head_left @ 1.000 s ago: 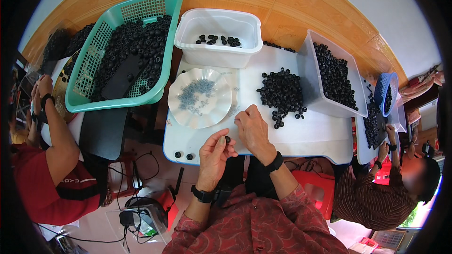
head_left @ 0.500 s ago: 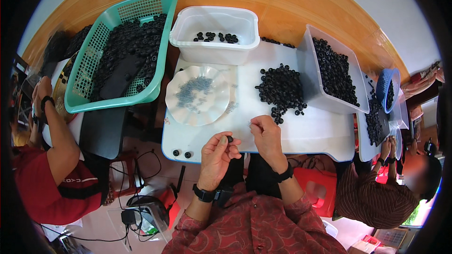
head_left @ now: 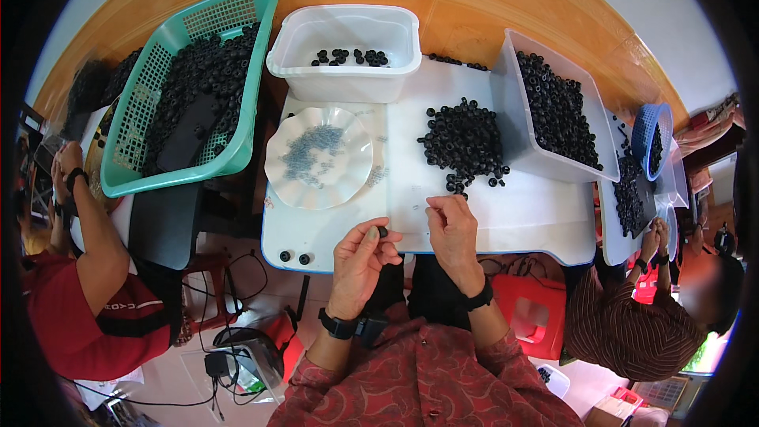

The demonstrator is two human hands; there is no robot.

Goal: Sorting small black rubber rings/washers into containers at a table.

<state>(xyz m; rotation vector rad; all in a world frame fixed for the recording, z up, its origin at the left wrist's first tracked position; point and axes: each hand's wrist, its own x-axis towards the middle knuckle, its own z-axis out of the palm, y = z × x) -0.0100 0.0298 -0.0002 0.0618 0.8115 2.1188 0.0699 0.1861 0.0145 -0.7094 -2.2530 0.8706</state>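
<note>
- We saw the left hand (head_left: 362,251) pinching a small black ring (head_left: 383,232) between thumb and fingertips, just past the near edge of the white table (head_left: 506,221).
- The right hand (head_left: 452,229) rested on that near edge, its fingers curled inward with the tips drawn together; whether they held anything, we could not tell.
- In our judgement the ring was the likeliest thing to go astray: gripped only at the tips and out beyond the table edge, it could have slipped and dropped to the floor.
- Two loose rings (head_left: 293,257) lay close to the table's near left corner, and we judged a brush of the left wrist could have rolled them off.
- The black ring pile (head_left: 466,141) sat just beyond the right hand, with strays at its fringe; a careless reach could have scattered more.
- The small grey pieces on the scalloped white plate (head_left: 278,160) were too fine for us to identify.
- The fisheye rim bent and cut off the co-workers at both sides, and what their hands held stayed unclear.
</note>
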